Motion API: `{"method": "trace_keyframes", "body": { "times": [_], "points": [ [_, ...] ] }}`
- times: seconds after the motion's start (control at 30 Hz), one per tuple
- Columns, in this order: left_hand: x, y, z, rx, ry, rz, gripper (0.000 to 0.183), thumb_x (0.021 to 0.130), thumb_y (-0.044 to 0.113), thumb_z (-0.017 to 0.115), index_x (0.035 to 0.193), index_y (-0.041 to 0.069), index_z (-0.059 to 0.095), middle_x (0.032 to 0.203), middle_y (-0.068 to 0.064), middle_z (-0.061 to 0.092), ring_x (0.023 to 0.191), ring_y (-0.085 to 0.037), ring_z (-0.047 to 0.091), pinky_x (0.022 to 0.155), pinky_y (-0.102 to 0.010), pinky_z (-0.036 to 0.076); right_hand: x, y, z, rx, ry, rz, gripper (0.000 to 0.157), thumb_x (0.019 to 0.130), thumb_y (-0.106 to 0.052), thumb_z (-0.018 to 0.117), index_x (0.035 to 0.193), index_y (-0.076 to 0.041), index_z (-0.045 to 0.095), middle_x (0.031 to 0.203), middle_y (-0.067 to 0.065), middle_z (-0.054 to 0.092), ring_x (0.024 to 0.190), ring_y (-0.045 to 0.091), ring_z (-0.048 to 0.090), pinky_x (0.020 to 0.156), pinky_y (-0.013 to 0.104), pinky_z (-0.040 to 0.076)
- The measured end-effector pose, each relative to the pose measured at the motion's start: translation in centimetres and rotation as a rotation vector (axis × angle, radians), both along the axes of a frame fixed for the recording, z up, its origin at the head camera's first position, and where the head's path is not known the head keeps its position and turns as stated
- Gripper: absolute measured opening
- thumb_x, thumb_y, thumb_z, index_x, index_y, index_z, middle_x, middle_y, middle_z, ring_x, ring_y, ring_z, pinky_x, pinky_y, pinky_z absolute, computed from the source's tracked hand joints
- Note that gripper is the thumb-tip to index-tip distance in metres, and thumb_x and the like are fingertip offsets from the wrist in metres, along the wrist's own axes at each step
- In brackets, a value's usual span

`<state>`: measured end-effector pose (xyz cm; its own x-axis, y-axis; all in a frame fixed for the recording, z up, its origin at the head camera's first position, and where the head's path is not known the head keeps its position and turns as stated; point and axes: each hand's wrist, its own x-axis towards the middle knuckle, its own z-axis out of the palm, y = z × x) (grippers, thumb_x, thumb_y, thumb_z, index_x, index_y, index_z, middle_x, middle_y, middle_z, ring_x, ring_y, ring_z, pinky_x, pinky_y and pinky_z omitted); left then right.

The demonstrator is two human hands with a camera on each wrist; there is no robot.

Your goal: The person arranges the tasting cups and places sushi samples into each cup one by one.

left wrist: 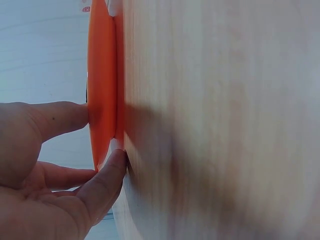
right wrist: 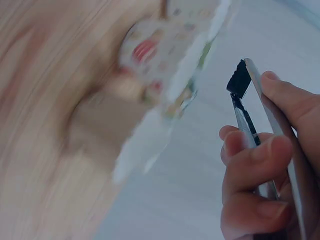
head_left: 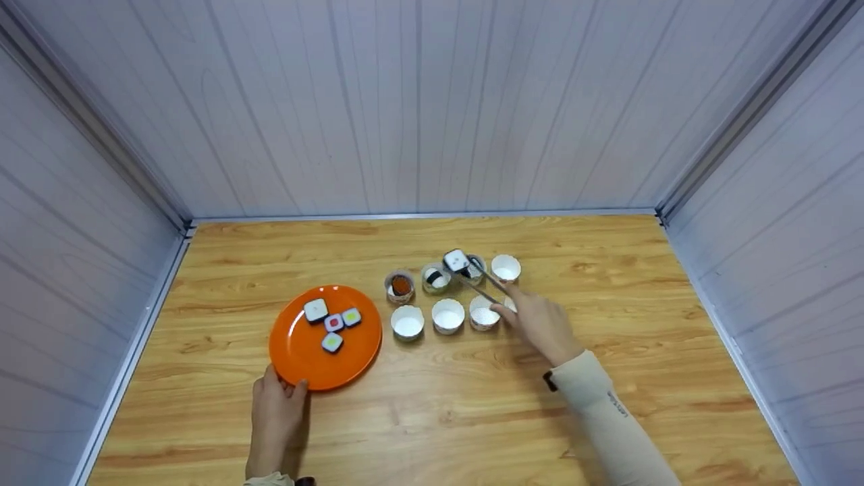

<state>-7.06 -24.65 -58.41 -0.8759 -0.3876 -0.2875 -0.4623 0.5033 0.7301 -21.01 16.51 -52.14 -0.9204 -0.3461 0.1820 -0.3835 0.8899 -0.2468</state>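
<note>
My right hand (head_left: 543, 327) holds a pair of metal tongs (head_left: 491, 279) over the back row of paper cups. Between the tips of the tongs sits a square sushi roll piece (head_left: 455, 260) with a white top; its dark side (right wrist: 239, 79) shows in the right wrist view. At the near left rim of an orange plate (head_left: 297, 352), my left hand (head_left: 278, 408) grips the edge, thumb against the rim and the other fingers low by the table. On the plate lie several sushi roll pieces, among them a larger white-topped one (head_left: 315, 310) and a red-centred one (head_left: 334, 322).
In the back row, one cup holds a brown-orange piece (head_left: 401, 286), and another a white piece with a black band (head_left: 435, 277). A white cup (head_left: 506, 268) ends that row. Several white cups, including one (head_left: 408, 322) beside the plate, form the front row. Pale panels (head_left: 418, 108) enclose the table.
</note>
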Motion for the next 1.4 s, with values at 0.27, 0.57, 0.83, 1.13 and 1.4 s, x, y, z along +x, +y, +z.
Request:
{"method": "trace_keyframes", "body": {
  "times": [0.27, 0.57, 0.83, 1.13, 1.4],
  "points": [
    [0.0, -0.1, 0.0, 0.033, -0.014, 0.017, 0.06, 0.1, 0.008, 0.057, 0.146, -0.013, 0.026, 0.138, -0.035, 0.031, 0.13, -0.047, 0.034, 0.11, -0.058, 0.034, -0.5, 4.2, -0.3, -0.009, -0.047, -0.115, 0.047, 0.097, -0.045, 0.064, 0.119, -0.003, 0.065, 0.082, 0.014, 0.068, 0.059, 0.029, 0.061, 0.047, 0.047, 0.048],
    [0.2, -0.2, -0.1, 0.018, 0.007, 0.009, 0.06, 0.099, 0.007, 0.057, 0.145, -0.014, 0.026, 0.135, -0.034, 0.033, 0.128, -0.046, 0.034, 0.107, -0.059, 0.035, -0.4, 5.9, -1.2, -0.017, -0.105, -0.173, 0.051, 0.097, -0.046, 0.063, 0.122, -0.002, 0.064, 0.093, 0.017, 0.07, 0.07, 0.034, 0.066, 0.051, 0.05, 0.052],
    [-0.1, -0.1, 0.0, 0.032, 0.01, 0.004, 0.056, 0.099, 0.006, 0.057, 0.143, -0.014, 0.029, 0.136, -0.035, 0.034, 0.13, -0.047, 0.038, 0.107, -0.056, 0.039, -0.4, 6.3, -1.8, -0.011, -0.112, -0.196, 0.048, 0.097, -0.045, 0.063, 0.118, -0.002, 0.064, 0.085, 0.015, 0.068, 0.07, 0.037, 0.066, 0.054, 0.053, 0.052],
    [-0.2, -0.1, 0.1, 0.043, -0.003, 0.007, 0.059, 0.1, 0.006, 0.056, 0.146, -0.014, 0.026, 0.139, -0.036, 0.031, 0.131, -0.047, 0.038, 0.106, -0.055, 0.04, -0.4, 6.4, -2.0, -0.017, -0.129, -0.208, 0.049, 0.098, -0.045, 0.061, 0.122, -0.002, 0.064, 0.093, 0.018, 0.07, 0.077, 0.039, 0.067, 0.058, 0.056, 0.052],
    [0.0, -0.1, -0.1, 0.033, 0.039, -0.004, 0.056, 0.099, 0.005, 0.058, 0.143, -0.015, 0.03, 0.136, -0.037, 0.034, 0.13, -0.048, 0.04, 0.106, -0.055, 0.04, -0.3, 6.4, -2.0, -0.031, -0.12, -0.197, 0.05, 0.099, -0.045, 0.06, 0.122, -0.001, 0.063, 0.089, 0.015, 0.069, 0.071, 0.035, 0.066, 0.054, 0.052, 0.052]
  ]
}}
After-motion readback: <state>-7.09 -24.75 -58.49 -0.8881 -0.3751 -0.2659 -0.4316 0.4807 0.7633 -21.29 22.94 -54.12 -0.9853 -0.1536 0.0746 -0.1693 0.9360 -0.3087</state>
